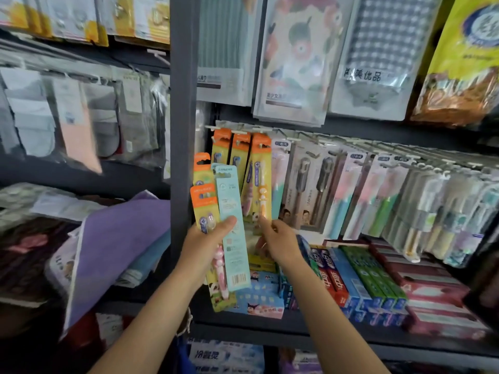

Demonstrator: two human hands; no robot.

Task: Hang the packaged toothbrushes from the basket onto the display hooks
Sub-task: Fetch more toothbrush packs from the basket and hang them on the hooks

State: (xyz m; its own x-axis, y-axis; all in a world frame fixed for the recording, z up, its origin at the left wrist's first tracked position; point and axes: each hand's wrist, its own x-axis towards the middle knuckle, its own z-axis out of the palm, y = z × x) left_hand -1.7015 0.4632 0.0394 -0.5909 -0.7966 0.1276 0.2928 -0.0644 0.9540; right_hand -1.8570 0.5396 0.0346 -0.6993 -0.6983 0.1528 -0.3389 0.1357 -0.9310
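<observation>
**Toothbrush packs held at the display hooks**

While the left hand (208, 238) grips a fan of packaged toothbrushes (224, 225), thumb pressed across the front of the pale blue pack (233, 228), the right hand (278, 244) reaches to the foot of the hanging yellow pack (260, 182) on the display hooks (232, 130).

- Landmark: dark upright post (183, 130) of the shelving.
- Left hand: just right of the post, fingers curled round the bundle. Bundle holds at least three packs: two orange-topped yellow ones and the pale blue one in front, back side showing a barcode.
- Right hand: further right of the post, fingers bent, fingertips at the lower edge of the hanging yellow pack; whether it pinches the pack or only touches it, cannot tell.
- Hooks: right of the post, above both hands; three orange-topped packs hang there, then a long row of other toothbrush packs (378, 195) running further right.
- Below the hands, right of the post: toothpaste boxes (359, 282) lie on the shelf.
- Left of the post: purple cloth (121, 238).
</observation>
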